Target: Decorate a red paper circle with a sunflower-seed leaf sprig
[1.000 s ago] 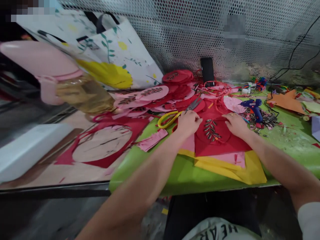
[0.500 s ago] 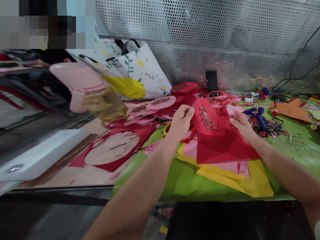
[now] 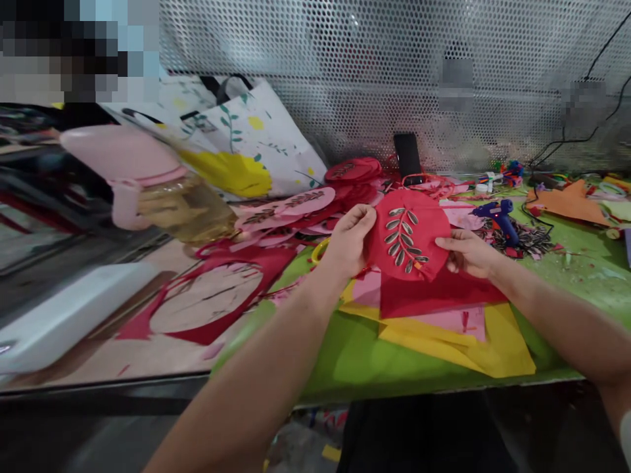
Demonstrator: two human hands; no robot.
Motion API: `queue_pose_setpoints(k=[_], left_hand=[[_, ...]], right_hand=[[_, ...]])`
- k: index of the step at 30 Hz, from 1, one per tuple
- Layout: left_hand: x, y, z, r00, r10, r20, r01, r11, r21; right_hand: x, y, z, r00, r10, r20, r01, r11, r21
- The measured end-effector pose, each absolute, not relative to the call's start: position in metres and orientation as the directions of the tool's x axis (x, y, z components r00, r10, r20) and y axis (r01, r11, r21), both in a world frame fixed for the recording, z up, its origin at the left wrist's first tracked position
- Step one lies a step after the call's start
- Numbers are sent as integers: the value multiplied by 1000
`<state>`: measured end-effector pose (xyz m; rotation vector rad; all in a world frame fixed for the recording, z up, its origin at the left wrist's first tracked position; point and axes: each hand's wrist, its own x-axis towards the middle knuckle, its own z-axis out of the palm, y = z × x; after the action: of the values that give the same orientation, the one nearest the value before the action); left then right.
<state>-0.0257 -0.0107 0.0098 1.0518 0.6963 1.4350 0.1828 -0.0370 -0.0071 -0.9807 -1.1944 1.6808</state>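
Between my hands is a round red paper disc [image 3: 382,240] that faces me, with sunflower seeds [image 3: 407,238] set on it in a leafy sprig pattern. My left hand [image 3: 351,240] pinches its left edge. My right hand [image 3: 466,253] grips the right edge, thumb on the front and the other fingers behind. Beneath the disc lies a red sheet [image 3: 424,295] on top of yellow sheets [image 3: 507,341] and pink paper. A blue glue gun [image 3: 500,217] rests just beyond my right hand, beside a heap of sunflower seeds [image 3: 535,236].
Pink and red decorated discs [image 3: 308,203] are piled at the back left. A pink-lidded bottle [image 3: 185,207] stands before a printed tote bag [image 3: 266,144]. A phone [image 3: 408,157] leans on the perforated panel [image 3: 384,79]. Orange paper [image 3: 572,203] lies right; a red cut-out sheet [image 3: 197,332] lies left.
The red disc has turned flatter toward me. My right hand, earlier apart from it, now grips its right edge. The view has shifted slightly right.
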Motion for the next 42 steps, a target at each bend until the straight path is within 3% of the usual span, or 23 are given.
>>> queue_pose_setpoints(k=[6,12,30,42], left_hand=[[-21,-15,8,219,968,122,-478,-2,878],[-4,-28,0,369,926,83,-346,55,937],[7,-30,-13,200,953,227,-161,-197,967],[6,-32,-12,194,947,255,-153,-228,962]], right_hand=[[179,-37,-7,-217,976,-14,-283,-77,-956],[183,-36,-6,-35,995,90,-339,73,-938],[176,-43,-6,-88,989,116,-298,85,-951],[174,-45,-4,-120,988,100,-264,65,-962]])
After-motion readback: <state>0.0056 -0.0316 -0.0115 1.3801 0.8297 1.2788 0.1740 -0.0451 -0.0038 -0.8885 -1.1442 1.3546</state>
